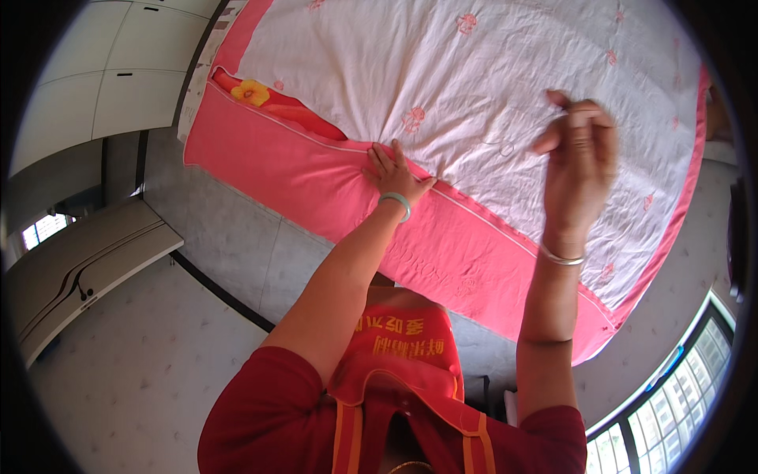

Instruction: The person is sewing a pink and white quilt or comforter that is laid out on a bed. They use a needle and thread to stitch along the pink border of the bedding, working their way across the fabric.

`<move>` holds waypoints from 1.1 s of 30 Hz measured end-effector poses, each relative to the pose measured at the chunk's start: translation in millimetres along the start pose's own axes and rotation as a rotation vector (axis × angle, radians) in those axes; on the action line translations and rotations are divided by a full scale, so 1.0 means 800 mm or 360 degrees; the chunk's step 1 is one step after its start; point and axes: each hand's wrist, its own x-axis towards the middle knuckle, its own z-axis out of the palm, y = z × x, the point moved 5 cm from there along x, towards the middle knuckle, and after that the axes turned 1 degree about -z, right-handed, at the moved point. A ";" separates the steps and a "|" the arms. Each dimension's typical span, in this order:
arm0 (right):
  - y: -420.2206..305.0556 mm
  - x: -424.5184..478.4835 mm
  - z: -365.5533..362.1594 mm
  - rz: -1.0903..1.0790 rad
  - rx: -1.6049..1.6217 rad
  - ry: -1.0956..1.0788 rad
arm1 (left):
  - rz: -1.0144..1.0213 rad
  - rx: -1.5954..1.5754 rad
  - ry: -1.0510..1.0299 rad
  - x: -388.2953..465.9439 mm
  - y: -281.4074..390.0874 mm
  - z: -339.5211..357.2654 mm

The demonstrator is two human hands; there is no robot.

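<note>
My left hand [392,172], with a pale green bangle on its wrist, lies spread on the seam where a pink border [266,139] meets white cloth [497,77] of a quilt cover. Its fingers are apart and press the fabric. To its left the seam gapes, and red floral fabric [296,114] with a yellow flower shows inside. My right hand [577,154], wearing a silver bangle, is raised over the white cloth, blurred, with curled fingers. A thin dark thread [505,148] loops near it. Whether those fingers pinch anything is unclear.
White cabinets [139,98] stand at the far left, above a low bench-like unit [89,266]. A red apron [408,338] bearing writing hangs at my front. A barred window [669,391] is at the lower right. Something brownish and indistinct [718,115] shows at the right rim.
</note>
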 end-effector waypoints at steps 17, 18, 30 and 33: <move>0.283 -0.188 -0.075 0.0411 -0.1494 -0.0669 | 0.0122 0.0004 0.0014 0.007 -0.014 0.002; 0.288 -0.188 -0.078 0.0430 -0.1498 -0.0634 | 0.0115 0.0002 0.0033 0.007 -0.015 0.003; 0.300 -0.181 -0.083 0.0537 -0.1622 -0.0620 | 0.0101 -0.0023 0.0068 0.009 -0.019 0.005; 0.310 -0.176 -0.076 0.0597 -0.1839 -0.0683 | 0.0129 -0.0073 0.0044 0.008 -0.022 0.003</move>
